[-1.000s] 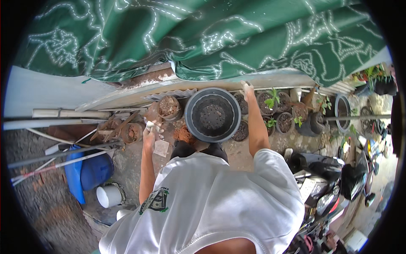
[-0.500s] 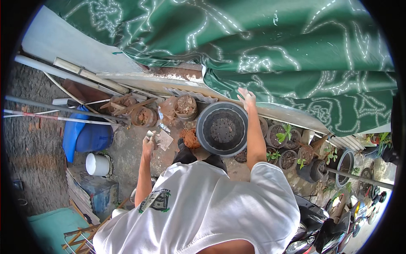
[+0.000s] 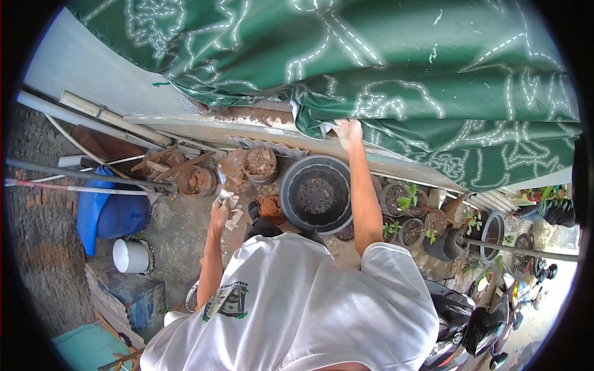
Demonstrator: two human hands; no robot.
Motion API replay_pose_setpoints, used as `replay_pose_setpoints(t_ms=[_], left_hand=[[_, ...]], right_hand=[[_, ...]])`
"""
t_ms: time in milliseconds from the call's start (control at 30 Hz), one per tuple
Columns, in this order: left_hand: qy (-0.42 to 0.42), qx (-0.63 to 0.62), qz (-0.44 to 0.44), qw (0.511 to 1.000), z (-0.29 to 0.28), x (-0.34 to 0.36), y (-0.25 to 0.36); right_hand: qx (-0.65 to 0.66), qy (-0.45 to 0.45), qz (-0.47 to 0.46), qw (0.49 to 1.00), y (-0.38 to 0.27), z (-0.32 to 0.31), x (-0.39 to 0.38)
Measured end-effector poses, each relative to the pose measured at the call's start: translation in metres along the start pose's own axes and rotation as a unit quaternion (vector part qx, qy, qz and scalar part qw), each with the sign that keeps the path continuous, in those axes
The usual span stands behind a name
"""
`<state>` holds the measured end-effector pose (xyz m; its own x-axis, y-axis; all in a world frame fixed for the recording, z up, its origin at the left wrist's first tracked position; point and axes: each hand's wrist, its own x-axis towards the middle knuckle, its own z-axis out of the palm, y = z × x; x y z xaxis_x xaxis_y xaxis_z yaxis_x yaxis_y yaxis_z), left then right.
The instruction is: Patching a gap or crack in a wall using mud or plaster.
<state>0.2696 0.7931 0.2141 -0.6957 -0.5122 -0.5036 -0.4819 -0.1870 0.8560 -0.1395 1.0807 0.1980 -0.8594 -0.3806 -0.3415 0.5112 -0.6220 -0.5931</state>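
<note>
My right hand (image 3: 349,133) reaches far forward, fingers closed at the lower edge of a green tarpaulin (image 3: 396,68) with white dashed outlines. A fold of the sheet's pale underside shows beside the fingers. My left hand (image 3: 219,213) is lower, closed around a small whitish-grey thing (image 3: 226,198) whose kind I cannot make out. Between my arms a large black plastic plant pot (image 3: 316,195) stands on the ground, with holes and bits of dirt in its bottom. Next to it, near my foot, lies a heap of reddish-brown soil or fibre (image 3: 270,207).
Soil-filled pots (image 3: 260,162) line the wall, with potted seedlings (image 3: 405,201) to the right. At left are a blue barrel (image 3: 124,213), a white bucket (image 3: 130,256) and long pipes (image 3: 74,185). Motorcycles (image 3: 458,328) stand at lower right.
My right hand has gone from open beside the tarpaulin to closed on its edge. My left hand stays closed on the pale thing. The view has shifted slightly.
</note>
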Motion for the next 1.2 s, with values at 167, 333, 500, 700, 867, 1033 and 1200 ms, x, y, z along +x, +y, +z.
replay_pose_setpoints(t_ms=[167,333,500,700,867,1033,1200], left_hand=[[-0.072,-0.043,-0.006,0.996,0.010,0.040,0.019],[-0.143,-0.076,-0.044,0.986,0.046,0.077,0.044],[-0.229,-0.159,-0.093,0.956,0.109,0.117,0.056],[-0.193,-0.362,-0.181,0.894,0.222,0.167,0.073],[-0.132,-0.514,-0.151,0.834,0.245,0.225,0.102],[-0.168,-0.443,-0.061,0.878,0.252,0.274,0.166],[-0.207,-0.440,0.002,0.874,0.296,0.297,0.209]], right_hand=[[-0.010,0.041,0.002,0.999,0.005,0.015,-0.012],[0.046,-0.001,-0.031,0.998,0.010,0.034,-0.027],[0.148,-0.016,-0.047,0.988,0.020,0.063,-0.041],[0.181,0.011,-0.037,0.983,0.026,0.079,-0.054],[0.179,-0.033,-0.022,0.983,0.021,0.075,-0.063],[0.172,-0.040,-0.010,0.984,0.017,0.074,-0.069],[0.113,-0.027,-0.005,0.993,0.020,0.071,-0.053]])
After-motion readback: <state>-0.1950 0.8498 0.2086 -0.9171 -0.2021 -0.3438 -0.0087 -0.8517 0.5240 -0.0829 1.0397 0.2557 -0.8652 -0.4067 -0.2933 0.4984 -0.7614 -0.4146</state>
